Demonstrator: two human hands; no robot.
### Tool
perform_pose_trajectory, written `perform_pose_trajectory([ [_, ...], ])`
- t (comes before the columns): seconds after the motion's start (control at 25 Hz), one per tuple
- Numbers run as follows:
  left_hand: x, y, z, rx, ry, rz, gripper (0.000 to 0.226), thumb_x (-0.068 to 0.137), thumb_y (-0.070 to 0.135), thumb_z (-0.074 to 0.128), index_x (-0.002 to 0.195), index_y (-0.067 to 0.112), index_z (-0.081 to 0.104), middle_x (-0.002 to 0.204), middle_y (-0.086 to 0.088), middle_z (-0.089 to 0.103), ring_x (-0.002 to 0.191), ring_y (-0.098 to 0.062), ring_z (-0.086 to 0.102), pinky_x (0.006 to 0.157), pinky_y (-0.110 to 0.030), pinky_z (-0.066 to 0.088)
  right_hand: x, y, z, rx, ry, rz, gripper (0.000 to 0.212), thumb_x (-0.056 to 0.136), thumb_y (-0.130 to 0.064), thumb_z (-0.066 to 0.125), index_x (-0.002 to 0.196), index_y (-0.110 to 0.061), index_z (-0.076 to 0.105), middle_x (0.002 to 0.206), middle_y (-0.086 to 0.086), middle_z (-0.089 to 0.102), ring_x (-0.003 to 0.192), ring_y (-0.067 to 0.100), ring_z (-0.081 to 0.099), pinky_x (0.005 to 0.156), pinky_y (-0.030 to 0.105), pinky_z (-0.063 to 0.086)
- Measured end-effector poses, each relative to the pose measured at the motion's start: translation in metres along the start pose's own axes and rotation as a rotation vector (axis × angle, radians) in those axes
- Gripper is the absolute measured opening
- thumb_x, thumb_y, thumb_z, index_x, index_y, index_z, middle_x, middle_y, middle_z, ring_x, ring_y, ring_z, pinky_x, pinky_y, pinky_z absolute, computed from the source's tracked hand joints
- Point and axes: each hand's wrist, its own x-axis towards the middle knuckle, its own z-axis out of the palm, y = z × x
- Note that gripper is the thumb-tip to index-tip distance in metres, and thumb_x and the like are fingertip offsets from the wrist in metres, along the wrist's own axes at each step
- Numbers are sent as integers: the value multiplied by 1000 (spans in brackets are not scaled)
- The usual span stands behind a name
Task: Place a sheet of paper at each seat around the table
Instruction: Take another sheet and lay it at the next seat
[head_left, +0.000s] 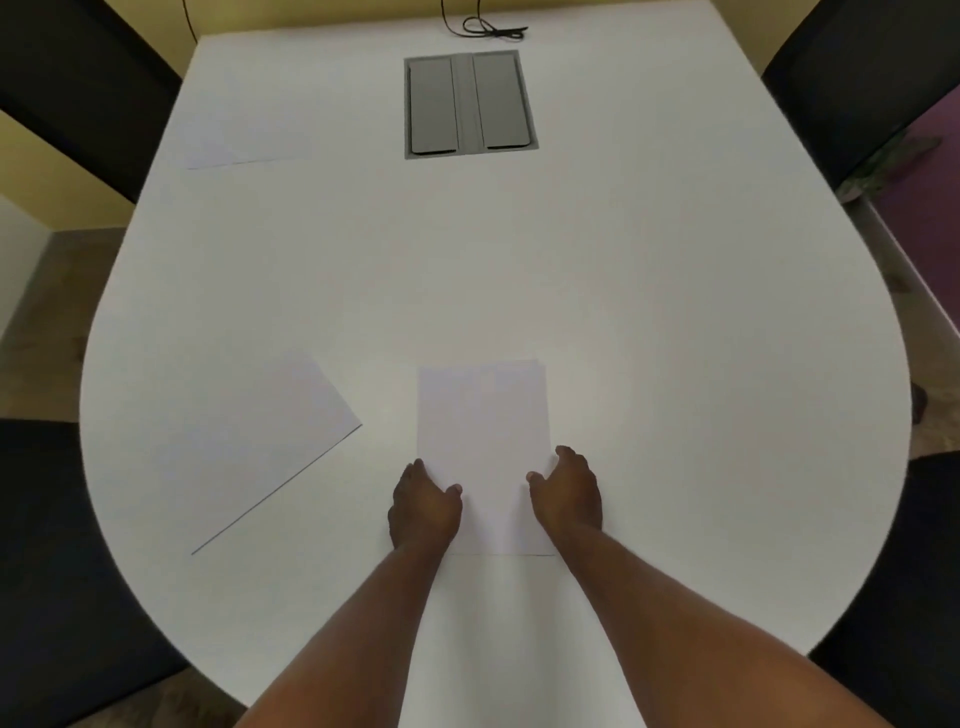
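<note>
A white sheet of paper (483, 441) lies flat on the white table (675, 364) straight ahead of me. My left hand (423, 506) grips its left edge and my right hand (566, 496) grips its right edge, thumbs on top of the sheet. A second sheet (260, 447) lies angled at the near left, in front of a dark chair (47, 545). A third sheet (244, 140) lies at the far left, by another dark chair (78, 88).
A grey cable hatch (470, 104) is set into the table at the far middle, with a black cable (488, 26) coiled behind it. Dark chairs stand at the far right (872, 78) and near right (914, 597).
</note>
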Motion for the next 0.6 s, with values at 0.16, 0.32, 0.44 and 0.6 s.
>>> perform_pose_trajectory([
  [0.16, -1, 9, 8, -96, 72, -70, 69, 90, 35, 64, 149, 12, 38, 150, -8, 46, 139, -29, 43, 111, -45, 39, 9, 0, 4, 101, -25, 10, 48, 89, -22, 66, 133, -12, 50, 131, 8, 56, 118, 28, 58, 96, 36, 46],
  [0.32, 3, 8, 11, -167, 128, -129, 69, 88, 31, 67, 149, 13, 40, 147, -8, 50, 135, -29, 48, 110, -46, 41, 16, 0, 4, 162, -71, 41, 49, 87, -20, 69, 132, -11, 51, 128, 7, 58, 113, 26, 60, 91, 32, 46],
  [0.44, 10, 8, 8, -313, 188, -222, 64, 85, 23, 70, 144, 17, 47, 135, -8, 60, 123, -30, 58, 106, -42, 44, 17, 5, 5, 130, -88, 21, 50, 87, -20, 70, 132, -11, 51, 128, 7, 56, 112, 26, 60, 94, 35, 48],
  [0.6, 13, 15, 2, -381, 231, -277, 42, 84, 22, 71, 126, 21, 62, 117, -4, 71, 108, -28, 65, 92, -34, 46, 18, 11, 4, 113, -88, 0, 50, 87, -20, 70, 132, -11, 51, 127, 7, 54, 112, 26, 61, 97, 40, 50],
])
